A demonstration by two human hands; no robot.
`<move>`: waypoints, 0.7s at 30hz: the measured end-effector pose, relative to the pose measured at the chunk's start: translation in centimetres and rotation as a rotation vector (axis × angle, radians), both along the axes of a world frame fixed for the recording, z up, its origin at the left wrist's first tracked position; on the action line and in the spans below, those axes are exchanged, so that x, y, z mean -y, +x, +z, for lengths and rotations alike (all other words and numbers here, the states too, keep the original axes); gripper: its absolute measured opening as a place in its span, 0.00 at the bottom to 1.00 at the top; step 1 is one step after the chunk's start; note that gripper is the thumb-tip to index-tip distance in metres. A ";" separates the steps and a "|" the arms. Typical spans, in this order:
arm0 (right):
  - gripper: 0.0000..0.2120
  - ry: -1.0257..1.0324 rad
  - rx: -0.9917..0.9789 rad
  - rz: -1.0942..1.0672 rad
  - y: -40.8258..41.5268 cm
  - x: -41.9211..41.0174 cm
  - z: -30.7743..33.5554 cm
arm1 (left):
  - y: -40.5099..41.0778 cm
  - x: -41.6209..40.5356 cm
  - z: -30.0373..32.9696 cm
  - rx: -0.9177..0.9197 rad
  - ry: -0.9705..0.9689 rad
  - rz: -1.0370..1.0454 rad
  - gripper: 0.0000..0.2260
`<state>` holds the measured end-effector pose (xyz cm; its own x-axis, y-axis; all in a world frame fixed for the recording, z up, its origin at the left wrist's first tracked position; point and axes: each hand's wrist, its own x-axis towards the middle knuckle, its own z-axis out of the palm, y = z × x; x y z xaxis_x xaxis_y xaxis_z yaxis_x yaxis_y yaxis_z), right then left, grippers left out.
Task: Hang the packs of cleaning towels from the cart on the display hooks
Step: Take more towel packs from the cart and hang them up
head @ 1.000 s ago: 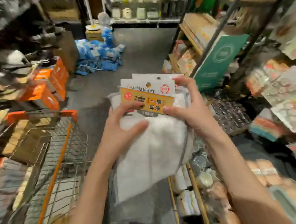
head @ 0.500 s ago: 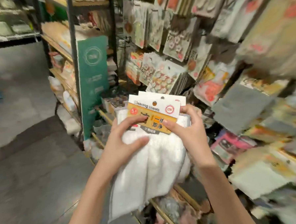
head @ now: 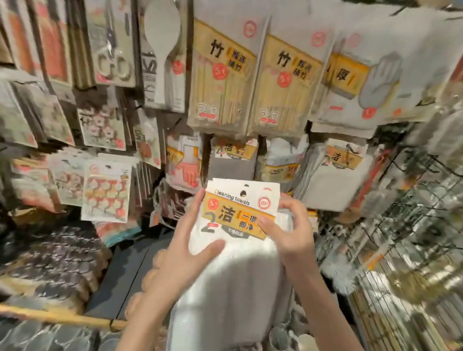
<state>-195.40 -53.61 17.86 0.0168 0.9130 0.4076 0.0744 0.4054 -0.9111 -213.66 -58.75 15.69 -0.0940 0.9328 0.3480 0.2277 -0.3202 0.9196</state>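
Both hands' grip (head: 186, 254) (head: 288, 232) around white towel pack (head: 240, 215) header.

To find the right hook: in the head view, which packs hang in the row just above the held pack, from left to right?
Glove pack → grey towel pack → white cloth pack → pale towel pack.

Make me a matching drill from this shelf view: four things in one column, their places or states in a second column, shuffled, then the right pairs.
1. cleaning towels pack
2. white rice paddle
3. left hand
4. scissors

A. hangs at top, right of the scissors
B. held in both hands below the hanging packs
C. thumb lies across the white towel
D. hangs upper left, handles down

Pairs: 1-B, 2-A, 3-C, 4-D
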 end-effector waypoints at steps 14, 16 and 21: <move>0.13 -0.140 -0.085 -0.082 7.9 -1.0 3.1 | 6.7 -4.9 2.3 0.077 0.027 -0.190 0.35; 0.12 -0.088 -0.068 -0.134 8.9 -1.4 3.2 | 8.1 -5.5 2.6 0.077 0.024 -0.200 0.33; 0.11 -0.084 -0.044 -0.117 12.7 -2.5 3.7 | 11.6 -6.7 4.0 0.152 -0.033 -0.271 0.29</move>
<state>-182.73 -51.09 21.56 0.1414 0.9345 0.3266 0.0762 0.3187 -0.9448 -202.02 -52.06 19.67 0.1113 0.9413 0.3186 -0.0031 -0.3203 0.9473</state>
